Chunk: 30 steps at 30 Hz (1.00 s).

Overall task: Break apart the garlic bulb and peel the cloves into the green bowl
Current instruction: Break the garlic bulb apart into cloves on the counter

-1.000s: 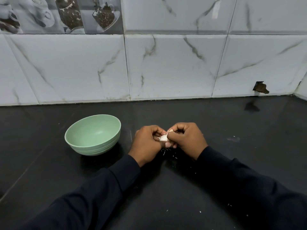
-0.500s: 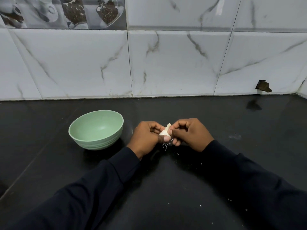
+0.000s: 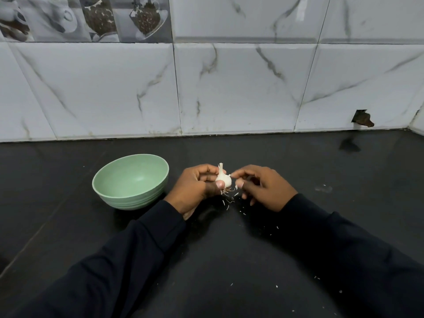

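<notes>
A small white garlic bulb (image 3: 223, 179) stands stem-up just above the black counter, with thin roots hanging from its base. My left hand (image 3: 195, 188) grips it from the left, thumb on its lower side. My right hand (image 3: 263, 188) is just to the right of it, fingers curled, index fingertip and thumb pinching at a bit of skin on the bulb's right side. The green bowl (image 3: 130, 181) stands on the counter to the left of my left hand; nothing shows inside it.
Small white flecks of garlic skin (image 3: 228, 206) lie scattered on the black counter (image 3: 321, 171) under and in front of my hands. A marble-tiled wall (image 3: 229, 88) closes the back; a chipped hole (image 3: 362, 118) marks its right end.
The bulb has turned upright, its stem now pointing up. My right hand has drawn a little to the right, leaving more of the bulb visible.
</notes>
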{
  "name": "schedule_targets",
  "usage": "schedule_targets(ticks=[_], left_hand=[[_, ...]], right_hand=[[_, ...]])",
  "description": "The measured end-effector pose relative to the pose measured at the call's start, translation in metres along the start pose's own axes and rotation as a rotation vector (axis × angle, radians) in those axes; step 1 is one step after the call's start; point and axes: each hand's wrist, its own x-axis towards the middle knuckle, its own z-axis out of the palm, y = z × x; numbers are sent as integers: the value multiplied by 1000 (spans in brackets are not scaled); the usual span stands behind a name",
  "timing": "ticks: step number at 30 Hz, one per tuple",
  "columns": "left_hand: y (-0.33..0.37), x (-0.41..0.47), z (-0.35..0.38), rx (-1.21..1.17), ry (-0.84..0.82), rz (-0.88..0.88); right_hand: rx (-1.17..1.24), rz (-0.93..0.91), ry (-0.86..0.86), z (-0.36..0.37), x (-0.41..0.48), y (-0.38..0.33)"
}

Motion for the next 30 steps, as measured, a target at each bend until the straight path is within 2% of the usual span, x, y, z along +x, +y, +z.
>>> schedule_targets(ticks=[2,5,10,12,16,21,24,27,28,30], left_hand=[[3,-1,1,-48,-5,-34],[5,-4,3,-71,-19,-50],[3,-6,9,108,-10,-5],[0,-6,8,160,-8,40],[-3,-2,7,487,52,246],[-2,3,2,448,125,292],[-3,5,-2,367,43,276],[-3,3,-6,238,-217,119],[-3,2,-6,244,-297,98],[-2,0,-2,322,-346,105]], right_hand=[[62,-16,-44,1,-1,-1],[-25,-65,-70,5,-1,-4],[-213,-124,-47,11,0,-8],[-224,-126,-32,12,0,-8],[-185,-68,-20,17,1,-7],[-213,-14,-13,19,5,-8],[-178,-37,5,17,5,-7],[-134,-85,-5,16,2,-8],[-131,-103,-22,17,1,-9],[-124,-128,-49,20,-1,-10]])
